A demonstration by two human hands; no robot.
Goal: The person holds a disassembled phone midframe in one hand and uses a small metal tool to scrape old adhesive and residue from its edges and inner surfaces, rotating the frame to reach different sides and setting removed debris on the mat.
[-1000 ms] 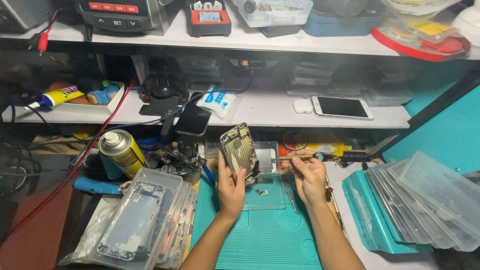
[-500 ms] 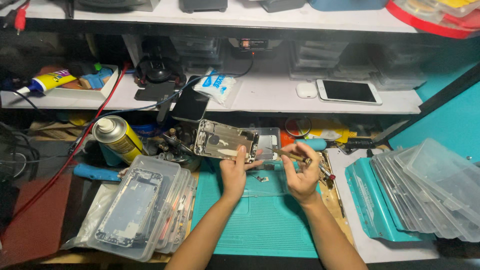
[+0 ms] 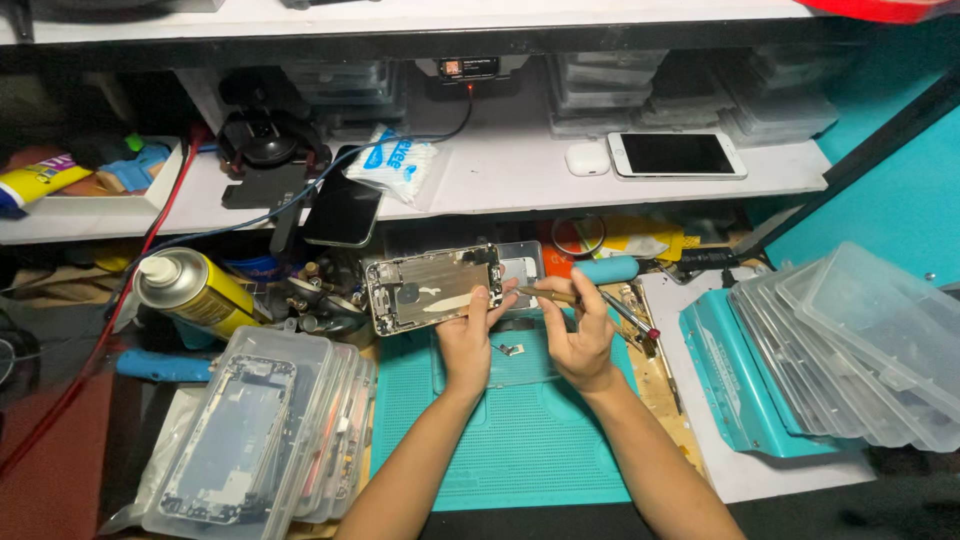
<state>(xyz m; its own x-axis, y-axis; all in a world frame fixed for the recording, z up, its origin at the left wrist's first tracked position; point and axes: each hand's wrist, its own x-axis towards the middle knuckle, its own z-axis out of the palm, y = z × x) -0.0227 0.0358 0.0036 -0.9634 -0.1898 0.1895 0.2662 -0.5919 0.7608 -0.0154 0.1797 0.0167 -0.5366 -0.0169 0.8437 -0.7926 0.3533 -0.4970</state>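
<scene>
Nearest, at the front of the teal mat (image 3: pixel 520 440): two bare forearms reaching in from below. Above the mat's middle, left hand (image 3: pixel 468 340) with its grip closed on the right end of an opened phone housing (image 3: pixel 430 288), thumb over the edge, fingers behind. Turned within the last second from standing on end to lying flat and level, bare metal inside now facing up and close to the tool's point. Just right of it, right hand (image 3: pixel 580 340), grip pinched narrow around a thin brass-coloured tool (image 3: pixel 625 318), tip aimed at the housing's right edge, red end trailing away. Tiny loose parts (image 3: pixel 508 349) on the mat under the hands. Left of the mat, stacked clear cases (image 3: pixel 250 430) and a yellow spray can (image 3: pixel 195 292); right of it, fanned clear lids (image 3: pixel 860 340). Beyond the mat, a shelf (image 3: pixel 520 190) with a white phone (image 3: pixel 677 154).
</scene>
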